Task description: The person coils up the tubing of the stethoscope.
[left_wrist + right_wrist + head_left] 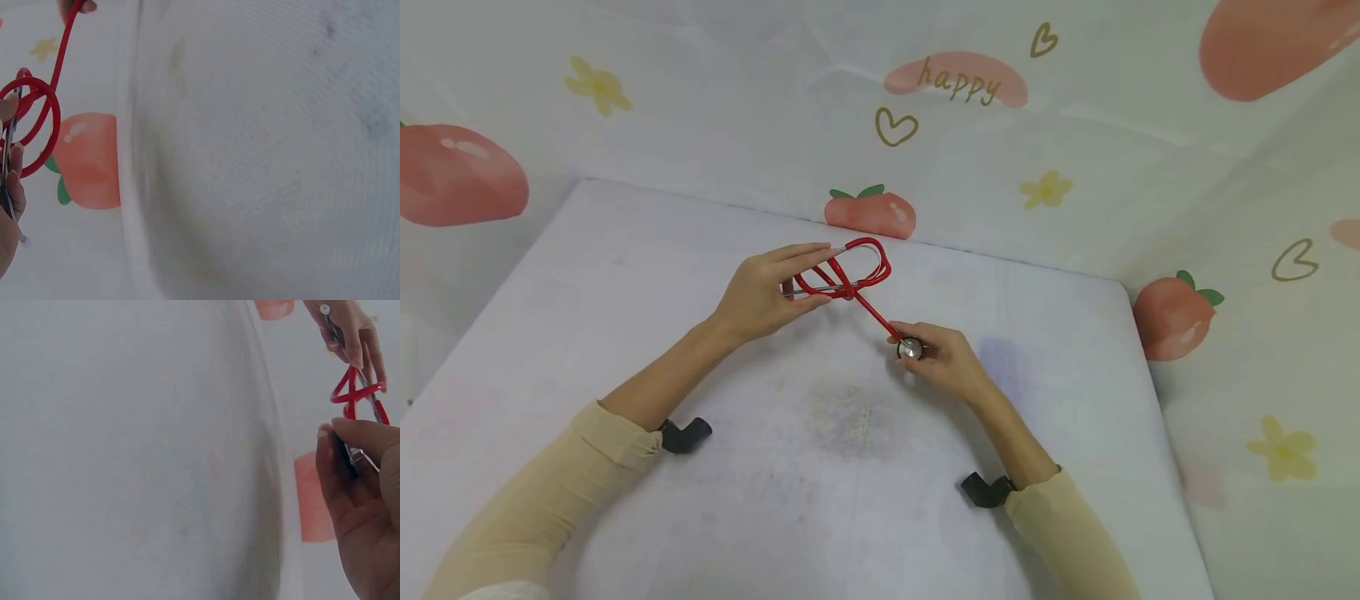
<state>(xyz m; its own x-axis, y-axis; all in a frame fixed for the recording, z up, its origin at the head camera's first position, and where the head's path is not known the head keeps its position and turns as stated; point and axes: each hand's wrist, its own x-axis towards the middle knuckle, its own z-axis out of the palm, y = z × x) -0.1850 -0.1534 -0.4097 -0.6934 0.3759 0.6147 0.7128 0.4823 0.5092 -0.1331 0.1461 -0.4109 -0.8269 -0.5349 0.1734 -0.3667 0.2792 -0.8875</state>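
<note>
A stethoscope with red tubing is held up between both hands over the white table. My left hand grips the looped tubing and the metal ear tubes, thumb below and fingers above. In the left wrist view the red loop curls beside the fingers, and a metal tube crosses them. My right hand pinches the round metal chest piece at the tubing's other end. A straight stretch of tubing runs between the two hands. In the right wrist view the thumb and fingers close around the dark-edged chest piece.
The white table has a grey smudge near its middle and a bluish one at the right. Behind it and to its right hangs a pale cloth printed with fruit, flowers and hearts. A black wrist mount juts from each sleeve.
</note>
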